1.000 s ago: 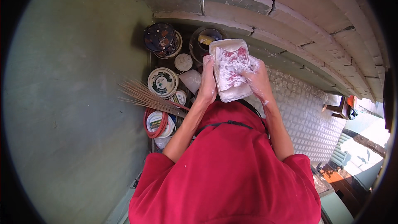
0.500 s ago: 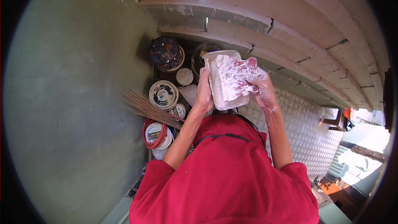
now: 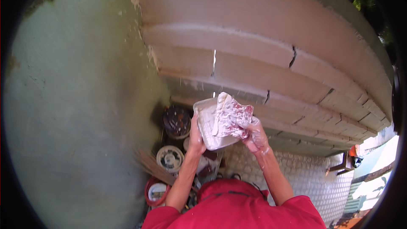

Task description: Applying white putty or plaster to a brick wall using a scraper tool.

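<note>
My left hand (image 3: pixel 196 139) grips the left side of a shallow, pale rectangular tray (image 3: pixel 207 124), its inside coated with something white. In my right hand (image 3: pixel 257 137) is a crumpled red cloth (image 3: pixel 232 118), thickly smeared with white paste or paint. The cloth lies over the right part of the tray and hides it there; whether it touches the tray bottom I cannot tell. White smears mark my right fingers and wrist. Both hands are in front of the block wall.
Ahead rises a wall of pinkish blocks (image 3: pixel 254 29) with cracked joints; a green wall (image 3: pixel 80 101) stands at left. Below are a paint-splattered bucket (image 3: pixel 177 121), a white lidded tub (image 3: pixel 170 158), thin sticks (image 3: pixel 154 167) and a red-rimmed bucket (image 3: pixel 156 191). A wooden bench (image 3: pixel 342 164) stands right on tiled floor.
My view has tilted up, showing more block wall. Tray and cloth appear lower in the picture, and the cloth now sits nearer the tray's far right edge. Both hands keep their hold.
</note>
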Demonstrator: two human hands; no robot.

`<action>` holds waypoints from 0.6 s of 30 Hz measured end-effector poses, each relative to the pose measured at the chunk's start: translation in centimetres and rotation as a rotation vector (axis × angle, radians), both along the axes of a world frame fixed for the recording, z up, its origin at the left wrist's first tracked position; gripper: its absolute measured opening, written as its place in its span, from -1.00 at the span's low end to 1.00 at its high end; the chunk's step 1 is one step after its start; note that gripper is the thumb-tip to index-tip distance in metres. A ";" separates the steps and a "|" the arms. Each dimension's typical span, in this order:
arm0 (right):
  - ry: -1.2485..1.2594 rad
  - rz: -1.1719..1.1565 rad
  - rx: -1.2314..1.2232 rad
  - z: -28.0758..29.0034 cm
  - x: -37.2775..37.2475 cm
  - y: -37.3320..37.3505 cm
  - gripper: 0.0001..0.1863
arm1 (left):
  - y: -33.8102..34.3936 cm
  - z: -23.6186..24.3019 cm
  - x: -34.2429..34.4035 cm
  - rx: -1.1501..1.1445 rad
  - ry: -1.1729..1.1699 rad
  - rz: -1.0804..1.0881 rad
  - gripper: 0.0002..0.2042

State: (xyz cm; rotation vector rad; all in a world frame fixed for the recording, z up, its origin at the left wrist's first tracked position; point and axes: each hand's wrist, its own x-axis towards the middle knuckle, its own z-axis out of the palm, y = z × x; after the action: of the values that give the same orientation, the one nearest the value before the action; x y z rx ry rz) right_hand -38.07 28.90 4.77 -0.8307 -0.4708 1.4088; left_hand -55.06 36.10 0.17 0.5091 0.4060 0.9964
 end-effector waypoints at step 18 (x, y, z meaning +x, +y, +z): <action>-0.577 -0.519 0.453 15.3 -0.9 11.5 -0.77 | 8.8 6.7 -0.8 0.213 -0.017 -0.004 -0.41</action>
State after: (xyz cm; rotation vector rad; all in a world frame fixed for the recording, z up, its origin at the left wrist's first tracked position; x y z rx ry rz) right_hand -39.01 40.43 20.11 -0.8930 -0.9005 0.5363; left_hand -55.82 44.91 6.86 0.6924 0.2845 1.0449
